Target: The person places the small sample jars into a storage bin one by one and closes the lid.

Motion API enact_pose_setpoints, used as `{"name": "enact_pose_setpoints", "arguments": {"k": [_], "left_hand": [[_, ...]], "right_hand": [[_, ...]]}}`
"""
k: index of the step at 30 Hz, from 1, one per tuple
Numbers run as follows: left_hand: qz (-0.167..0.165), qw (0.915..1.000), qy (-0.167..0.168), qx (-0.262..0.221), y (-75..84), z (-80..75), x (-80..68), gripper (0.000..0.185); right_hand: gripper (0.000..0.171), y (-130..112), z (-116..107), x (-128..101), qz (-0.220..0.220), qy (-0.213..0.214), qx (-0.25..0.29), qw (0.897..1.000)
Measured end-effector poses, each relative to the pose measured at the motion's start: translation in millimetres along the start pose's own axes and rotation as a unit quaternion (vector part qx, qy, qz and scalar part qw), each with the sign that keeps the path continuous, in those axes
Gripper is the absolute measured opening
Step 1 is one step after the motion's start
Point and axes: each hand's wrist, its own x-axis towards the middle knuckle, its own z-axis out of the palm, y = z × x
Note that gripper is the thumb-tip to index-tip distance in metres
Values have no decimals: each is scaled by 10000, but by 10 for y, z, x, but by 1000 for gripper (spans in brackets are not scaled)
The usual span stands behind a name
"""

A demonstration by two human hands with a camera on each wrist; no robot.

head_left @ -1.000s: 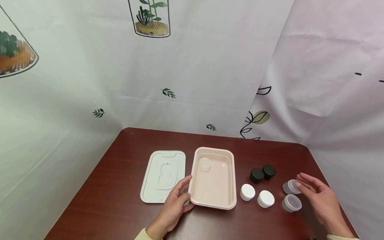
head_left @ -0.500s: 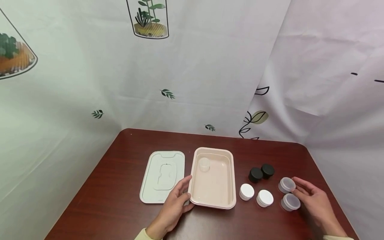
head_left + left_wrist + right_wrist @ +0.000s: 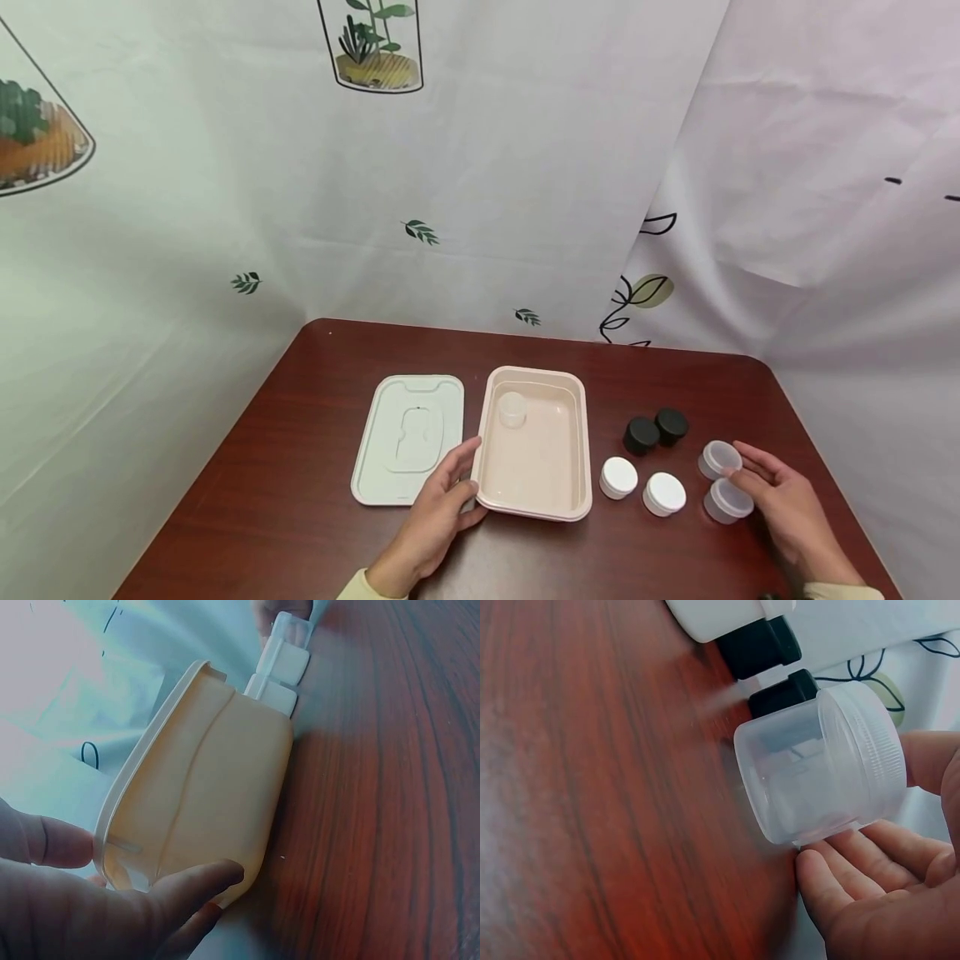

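Observation:
My left hand (image 3: 438, 512) holds the near left corner of a beige plastic tub (image 3: 536, 514), fingers along its side wall (image 3: 217, 772). A small clear jar (image 3: 512, 410) sits in its far left corner. At the right, my right hand (image 3: 783, 504) holds a clear lidded jar (image 3: 717, 460) between thumb and fingers. A second clear lidded jar (image 3: 726, 502) stands just nearer, close to the thumb. In the right wrist view one clear jar (image 3: 802, 772) fills the middle, with the fingers (image 3: 840, 877) beside it; the other is mostly hidden.
A flat white lid (image 3: 375, 467) lies left of the tub. Two white jars (image 3: 618, 477) and two black jars (image 3: 641, 435) stand between the tub and the clear jars. Patterned cloth (image 3: 525, 208) hangs behind the dark red wooden table (image 3: 285, 467).
My right hand has moved slightly left, bringing the farther clear jar left and from tilted to upright. The nearer clear jar has shifted a little away. My left hand stays on the tub.

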Motion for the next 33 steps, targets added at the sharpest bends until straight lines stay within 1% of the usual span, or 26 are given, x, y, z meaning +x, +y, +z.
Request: {"name": "enact_pose_setpoints", "arguments": {"k": [4,9,14,20,23,28,33], "left_hand": [[-16,10000,-2,9,2,8,-2,67],[10,10000,-41,-25,-7,13,-2,68],[4,10000,-22,-39,-12,13,3,68],[7,10000,-12,-53,-18,18,4,69],[6,10000,-16,-55,-18,22,-3,69],[-11,10000,3,-41,-17,25,-8,69],[11,10000,3,-19,-13,20,2,68]], "right_hand": [[70,-18,2,21,-32,42,-234,9997],[77,-45,-3,24,158,63,-374,9992],[74,-94,-30,-6,147,202,-429,9988],[73,-266,-60,-22,-176,368,-726,9965],[71,-386,-60,-21,-395,371,-749,9957],[64,-616,-15,-45,-714,215,-677,9949],[64,-866,137,-58,-1011,-33,-583,9932]]}}
